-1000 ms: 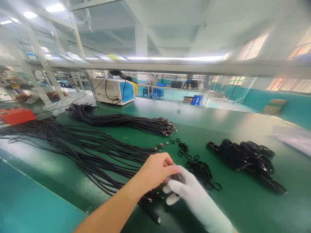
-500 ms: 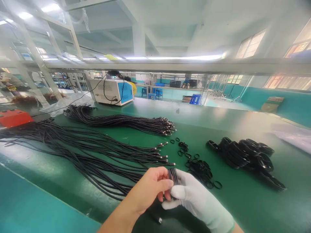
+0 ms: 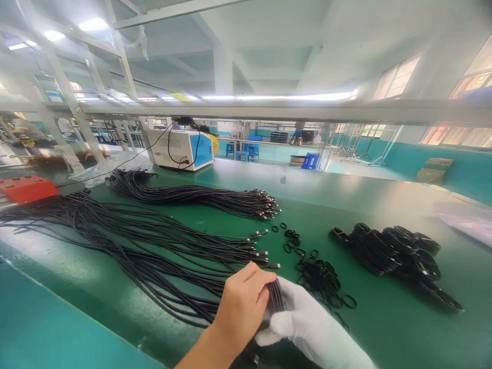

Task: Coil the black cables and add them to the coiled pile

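A coiled black cable [image 3: 275, 296] is held between my two hands near the bottom centre. My gloved right hand [image 3: 302, 318] wraps round the coil from the right. My bare left hand [image 3: 244, 302] closes its fingers on the coil's left side, its back turned up. Below the hands a cable plug shows, partly hidden. To the left, loose black cables [image 3: 154, 256] stretch over the green table, with their plugs close to my left hand. Small black rings [image 3: 321, 274] lie in a heap just beyond my right hand.
Finished-looking cable coils [image 3: 384, 248] are piled at the right. Another cable bundle [image 3: 192, 195] lies farther back, before a white and blue machine [image 3: 182, 148]. A red device [image 3: 28, 189] sits at the left edge, and a metal shelf beam [image 3: 269, 110] crosses above the table [image 3: 307, 195].
My left hand has turned over and moved up along the coil, so its back now shows. My right hand still holds the coil. The view has shifted slightly.
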Motion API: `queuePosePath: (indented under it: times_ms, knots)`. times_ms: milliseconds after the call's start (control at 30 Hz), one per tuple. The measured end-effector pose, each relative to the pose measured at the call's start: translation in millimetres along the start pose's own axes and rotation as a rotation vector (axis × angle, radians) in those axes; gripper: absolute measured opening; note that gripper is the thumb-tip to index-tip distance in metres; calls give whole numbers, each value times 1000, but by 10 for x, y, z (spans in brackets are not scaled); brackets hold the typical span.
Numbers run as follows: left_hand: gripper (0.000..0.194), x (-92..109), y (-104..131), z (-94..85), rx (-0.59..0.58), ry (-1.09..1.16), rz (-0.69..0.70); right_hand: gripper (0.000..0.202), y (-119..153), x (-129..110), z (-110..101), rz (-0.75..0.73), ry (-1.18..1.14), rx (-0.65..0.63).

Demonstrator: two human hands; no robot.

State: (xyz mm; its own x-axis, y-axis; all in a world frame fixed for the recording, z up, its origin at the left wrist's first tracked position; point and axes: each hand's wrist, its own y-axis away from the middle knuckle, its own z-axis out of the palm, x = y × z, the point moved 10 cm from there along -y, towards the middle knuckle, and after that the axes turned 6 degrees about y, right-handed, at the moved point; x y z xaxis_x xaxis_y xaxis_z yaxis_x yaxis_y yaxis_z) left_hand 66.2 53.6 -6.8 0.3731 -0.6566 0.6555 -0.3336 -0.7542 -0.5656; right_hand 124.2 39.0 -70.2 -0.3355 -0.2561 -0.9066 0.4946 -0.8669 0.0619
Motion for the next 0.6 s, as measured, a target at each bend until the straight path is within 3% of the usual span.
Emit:
queuePosePath:
  times_ms: [100,167,233,333,400,467,533,600]
  knots:
    - [35,-120,-53,-11,34,85,-92,48,-7,14,16,-1,-40,-42]
    - [35,-171,-134,-11,-34,91,-175,42,-11,15,-15,-28,-97,-50]
    - [32,-216,-207,-2,-167,150,-263,34,-6,21,-3,-47,-201,-107]
    - [33,-270,-224,51,-391,428,-382,36,17,15,81,-59,-398,-233]
    - [41,-247,-178,138,-542,650,-405,41,31,42,164,-14,-493,-305]
    - [47,-226,-139,201,-618,812,-399,49,36,90,236,54,-505,-345]
    - [44,-274,-139,215,-589,836,-405,53,4,106,191,59,-406,-281]
    - [41,-364,-150,194,-523,697,-434,48,-45,60,27,-5,-205,-125]
